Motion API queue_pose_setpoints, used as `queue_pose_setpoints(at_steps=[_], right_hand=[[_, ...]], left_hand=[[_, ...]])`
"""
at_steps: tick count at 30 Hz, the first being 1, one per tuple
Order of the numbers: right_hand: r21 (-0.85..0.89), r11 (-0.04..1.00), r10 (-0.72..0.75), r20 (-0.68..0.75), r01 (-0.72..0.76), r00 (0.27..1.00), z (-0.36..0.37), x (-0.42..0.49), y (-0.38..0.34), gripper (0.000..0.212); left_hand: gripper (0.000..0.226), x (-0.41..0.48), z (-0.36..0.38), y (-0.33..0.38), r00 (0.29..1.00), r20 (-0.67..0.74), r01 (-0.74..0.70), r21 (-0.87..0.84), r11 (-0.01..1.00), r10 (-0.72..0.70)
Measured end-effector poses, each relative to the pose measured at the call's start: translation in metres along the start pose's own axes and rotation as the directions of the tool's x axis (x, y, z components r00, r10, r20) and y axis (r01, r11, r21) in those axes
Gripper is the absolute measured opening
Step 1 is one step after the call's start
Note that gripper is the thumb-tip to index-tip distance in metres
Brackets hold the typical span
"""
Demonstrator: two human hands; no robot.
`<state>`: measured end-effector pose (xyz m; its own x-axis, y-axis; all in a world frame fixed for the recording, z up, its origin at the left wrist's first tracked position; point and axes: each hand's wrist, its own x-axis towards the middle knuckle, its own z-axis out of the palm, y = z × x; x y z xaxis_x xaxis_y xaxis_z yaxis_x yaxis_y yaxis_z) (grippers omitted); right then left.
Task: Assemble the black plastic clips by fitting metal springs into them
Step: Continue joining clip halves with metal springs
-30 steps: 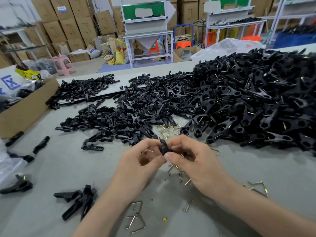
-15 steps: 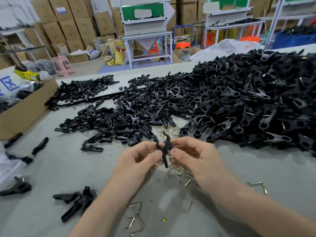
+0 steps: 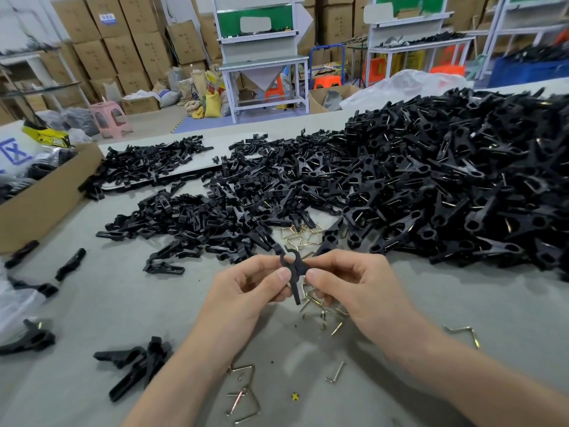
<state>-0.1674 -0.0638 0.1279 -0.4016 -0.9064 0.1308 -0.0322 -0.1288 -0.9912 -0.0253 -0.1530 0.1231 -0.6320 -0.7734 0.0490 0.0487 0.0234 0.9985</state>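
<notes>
Since a second ago the black clip (image 3: pixel 292 269) has turned from a bunched lump between the fingertips to standing upright, its two curved tips up and its long leg hanging down. The left hand (image 3: pixel 246 291) pinches it with thumb and forefinger from one side, and the right hand (image 3: pixel 348 285) pinches it from the other, both closed narrow on the plastic, held just above the grey table (image 3: pixel 92 303). Whether a spring already sits in this clip I cannot tell. Loose brass springs (image 3: pixel 320 306) lie right under the hands, more beyond the fingertips (image 3: pixel 300 235) and nearer the person (image 3: pixel 243 392). Further out, a great heap of clips with metal showing (image 3: pixel 446 186) fills the right side, which suggests many are done; a flatter spread of plain black parts (image 3: pixel 191 214) to the left looks still to be fitted.
</notes>
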Motion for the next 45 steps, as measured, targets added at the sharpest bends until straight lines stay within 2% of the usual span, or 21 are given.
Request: queue_pose_setpoints(at_steps=[2,4,6,8,10,11,13,15,18,20,22,26,30,32,34,36,39,41,43,45], right_hand=[[-0.001,1.0,-0.001,0.013,0.001,1.0,-0.002,0.001,-0.001,0.027],[-0.032,0.999,0.007,0.058,-0.005,0.998,-0.005,0.002,-0.003,0.027],[-0.055,0.997,0.053,0.157,-0.045,0.986,-0.008,0.005,-0.007,0.024],[-0.079,0.99,0.132,0.245,-0.116,0.96,-0.015,0.009,-0.013,0.014],[-0.192,0.974,0.163,0.245,-0.116,0.956,-0.033,0.017,-0.023,0.007],[-0.305,0.949,0.155,0.224,-0.082,0.962,-0.046,0.021,-0.03,0.005],[-0.586,0.81,0.186,0.211,-0.028,0.96,-0.075,0.025,-0.047,0.007],[-0.781,0.623,0.328,0.221,-0.034,0.918,-0.1,0.02,-0.06,0.012],[-0.911,0.407,0.537,0.184,-0.062,0.823,-0.11,0.004,-0.062,0.023],[-0.949,0.31,0.562,0.141,-0.05,0.815,-0.104,-0.004,-0.056,0.03],[-0.966,0.256,0.55,0.126,-0.022,0.826,-0.096,-0.009,-0.052,0.027],[-0.977,0.214,0.575,0.129,0.003,0.808,-0.089,-0.014,-0.056,0.018],[-0.985,0.168,0.481,0.112,0.034,0.869,-0.08,-0.023,-0.055,0.019],[-0.988,0.131,0.442,0.135,0.085,0.887,-0.075,-0.026,-0.051,0.016],[-0.986,0.154,0.461,0.125,0.06,0.879,-0.075,-0.027,-0.05,0.021],[-0.982,0.19,0.528,0.109,0.008,0.843,-0.078,-0.026,-0.053,0.029],[-0.975,0.184,0.556,0.211,0.129,0.804,-0.078,-0.017,-0.057,0.014],[-0.954,0.249,0.464,0.268,0.166,0.844,-0.074,-0.004,-0.059,0.008],[-0.887,0.451,0.27,0.248,0.105,0.93,-0.068,0.01,-0.054,0.009],[-0.688,0.724,0.058,0.132,0.049,0.99,-0.055,0.017,-0.044,0.009]], left_hand=[[0.035,0.0,-0.002,0.0,1.0,0.0,0.007,0.013,1.0,-0.007],[0.043,0.001,-0.003,0.001,0.999,0.041,0.038,-0.048,0.998,-0.036],[0.044,0.0,-0.005,0.003,0.99,0.134,0.051,-0.098,0.994,-0.038],[0.037,-0.001,-0.005,0.005,0.983,0.183,0.025,-0.078,0.997,-0.011],[0.042,-0.001,-0.003,0.006,0.987,0.16,-0.009,-0.049,0.999,0.017],[0.049,0.0,-0.002,0.006,0.989,0.143,-0.026,-0.043,0.999,0.032],[0.059,0.001,-0.002,0.004,0.992,0.112,-0.058,-0.046,0.997,0.063],[0.062,0.003,-0.004,0.001,0.993,0.084,-0.082,-0.04,0.996,0.086],[0.064,0.005,-0.006,-0.004,0.995,0.053,-0.083,-0.001,0.997,0.082],[0.065,0.005,-0.006,-0.006,0.995,0.061,-0.081,0.022,0.996,0.08],[0.064,0.006,-0.006,-0.007,0.994,0.07,-0.086,0.022,0.996,0.084],[0.066,0.005,-0.009,-0.007,0.995,0.079,-0.07,0.046,0.997,0.066],[0.063,0.004,-0.008,-0.006,0.994,0.096,-0.054,0.049,0.997,0.049],[0.054,0.003,-0.006,-0.006,0.994,0.101,-0.054,0.046,0.997,0.049],[0.039,0.002,-0.004,-0.005,0.993,0.112,-0.048,0.04,0.998,0.043],[0.035,0.001,-0.003,-0.004,0.991,0.122,-0.05,0.034,0.998,0.046],[0.031,-0.001,0.0,-0.002,0.992,0.115,-0.049,0.013,0.999,0.047],[0.028,-0.002,0.002,0.0,0.993,0.11,-0.053,0.006,0.999,0.052],[0.027,-0.002,0.002,0.001,0.993,0.103,-0.057,0.008,0.998,0.056],[0.025,-0.001,0.004,0.001,0.992,0.102,-0.08,0.025,0.997,0.077]])
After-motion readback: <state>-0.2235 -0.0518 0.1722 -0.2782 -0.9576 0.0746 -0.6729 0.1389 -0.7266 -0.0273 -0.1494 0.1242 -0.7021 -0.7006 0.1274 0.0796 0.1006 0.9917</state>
